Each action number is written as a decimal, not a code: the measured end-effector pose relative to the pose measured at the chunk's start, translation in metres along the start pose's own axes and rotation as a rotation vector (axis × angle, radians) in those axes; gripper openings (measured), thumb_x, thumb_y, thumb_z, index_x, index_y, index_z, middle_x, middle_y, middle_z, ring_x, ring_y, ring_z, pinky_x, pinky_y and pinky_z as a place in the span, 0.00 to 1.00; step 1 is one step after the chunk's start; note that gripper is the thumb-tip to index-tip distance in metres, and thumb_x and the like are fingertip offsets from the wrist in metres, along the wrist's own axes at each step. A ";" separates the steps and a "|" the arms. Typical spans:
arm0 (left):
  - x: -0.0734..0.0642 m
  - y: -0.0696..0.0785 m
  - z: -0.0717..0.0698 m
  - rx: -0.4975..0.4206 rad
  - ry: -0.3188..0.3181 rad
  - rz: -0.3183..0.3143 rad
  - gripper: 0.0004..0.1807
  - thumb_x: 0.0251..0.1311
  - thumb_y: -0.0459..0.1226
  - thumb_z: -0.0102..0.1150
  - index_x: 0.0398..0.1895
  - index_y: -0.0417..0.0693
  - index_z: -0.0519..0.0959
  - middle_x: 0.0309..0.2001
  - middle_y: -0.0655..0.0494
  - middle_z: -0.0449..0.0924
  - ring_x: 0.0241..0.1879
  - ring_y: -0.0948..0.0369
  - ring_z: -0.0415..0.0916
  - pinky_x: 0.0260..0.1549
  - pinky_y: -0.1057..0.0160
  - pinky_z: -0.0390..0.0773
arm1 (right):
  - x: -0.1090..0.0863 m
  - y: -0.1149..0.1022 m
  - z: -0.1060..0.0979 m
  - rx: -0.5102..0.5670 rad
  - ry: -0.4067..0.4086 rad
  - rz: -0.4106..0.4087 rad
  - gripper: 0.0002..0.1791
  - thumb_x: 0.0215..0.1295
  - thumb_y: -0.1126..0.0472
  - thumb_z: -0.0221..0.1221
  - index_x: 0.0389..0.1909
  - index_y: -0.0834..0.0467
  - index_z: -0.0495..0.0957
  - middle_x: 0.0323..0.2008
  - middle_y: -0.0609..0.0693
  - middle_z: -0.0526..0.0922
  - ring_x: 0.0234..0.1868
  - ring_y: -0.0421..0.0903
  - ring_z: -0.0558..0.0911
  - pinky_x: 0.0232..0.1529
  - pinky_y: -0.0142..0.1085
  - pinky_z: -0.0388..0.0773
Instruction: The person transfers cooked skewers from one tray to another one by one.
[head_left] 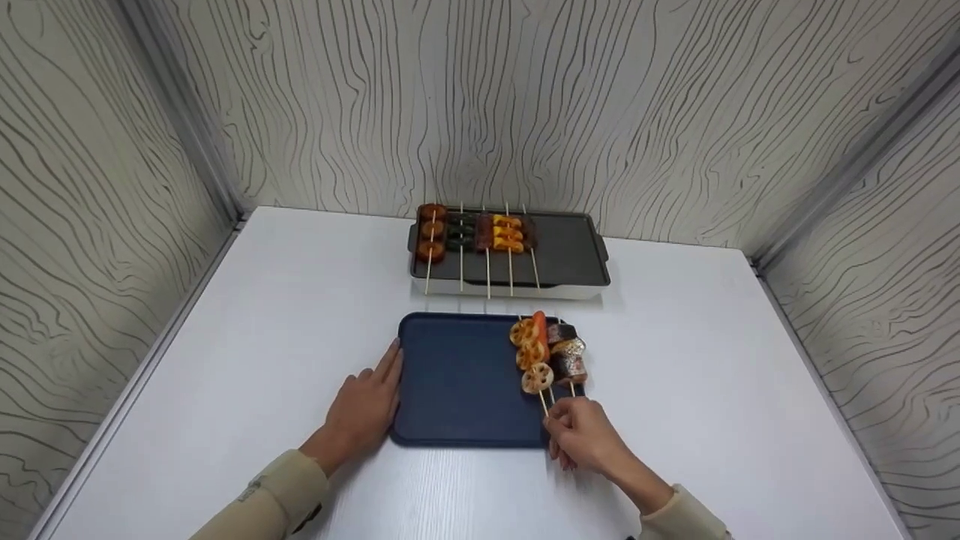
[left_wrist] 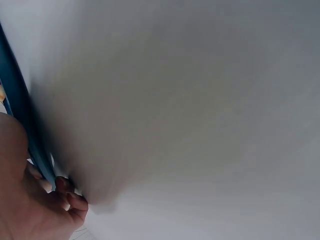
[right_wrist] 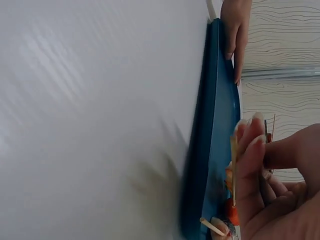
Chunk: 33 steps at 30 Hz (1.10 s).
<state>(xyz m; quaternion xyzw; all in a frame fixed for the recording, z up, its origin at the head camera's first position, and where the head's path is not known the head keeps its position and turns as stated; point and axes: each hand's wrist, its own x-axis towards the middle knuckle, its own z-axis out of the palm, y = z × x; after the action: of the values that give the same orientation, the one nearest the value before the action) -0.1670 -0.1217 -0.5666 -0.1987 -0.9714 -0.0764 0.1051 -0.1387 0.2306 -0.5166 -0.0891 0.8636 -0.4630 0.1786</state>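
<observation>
My left hand [head_left: 364,405] rests along the left edge of a navy blue tray [head_left: 465,382], fingers straight against its rim. At the tray's right side, my right hand [head_left: 585,435] pinches the bare stick of a lotus root skewer [head_left: 538,378] between thumb and fingers. The right wrist view shows that stick [right_wrist: 233,170] by the fingertips. Close beside the lotus slices lie an orange-red piece [head_left: 541,328] and a skewer of dark-skinned chunks [head_left: 568,365], both over the tray's right part. The right hand covers the lower ends of the sticks.
Behind the tray stands a dark grill plate [head_left: 566,247] on a pale base. Several skewers lie side by side on its left part, including round brown slices [head_left: 432,231] and yellow pieces [head_left: 508,232]; their sticks overhang the front edge. Wood-patterned walls [head_left: 480,97] enclose the white table [head_left: 315,277].
</observation>
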 end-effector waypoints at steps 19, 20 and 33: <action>0.000 -0.002 0.004 -0.002 0.000 0.006 0.30 0.73 0.38 0.54 0.74 0.34 0.65 0.78 0.45 0.60 0.34 0.52 0.76 0.32 0.54 0.76 | 0.023 -0.015 0.013 -0.414 -0.055 0.020 0.21 0.73 0.62 0.57 0.16 0.55 0.77 0.07 0.42 0.73 0.10 0.40 0.70 0.14 0.34 0.66; 0.000 -0.002 0.004 -0.001 -0.001 0.005 0.30 0.73 0.38 0.54 0.74 0.34 0.65 0.78 0.45 0.60 0.34 0.52 0.76 0.32 0.54 0.76 | 0.024 -0.015 0.013 -0.421 -0.056 0.017 0.21 0.73 0.62 0.57 0.15 0.55 0.76 0.08 0.42 0.72 0.10 0.40 0.70 0.14 0.34 0.66; 0.000 -0.001 0.001 0.023 0.000 0.000 0.29 0.74 0.39 0.54 0.74 0.35 0.66 0.77 0.46 0.61 0.35 0.51 0.78 0.33 0.54 0.77 | 0.021 -0.036 -0.022 -0.390 0.034 -0.041 0.14 0.73 0.61 0.58 0.25 0.58 0.81 0.15 0.43 0.70 0.16 0.40 0.68 0.20 0.36 0.63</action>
<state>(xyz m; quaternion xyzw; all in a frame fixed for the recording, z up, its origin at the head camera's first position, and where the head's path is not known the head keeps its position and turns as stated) -0.1679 -0.1221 -0.5680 -0.1976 -0.9722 -0.0651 0.1074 -0.1673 0.2208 -0.4808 -0.1316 0.9379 -0.2917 0.1339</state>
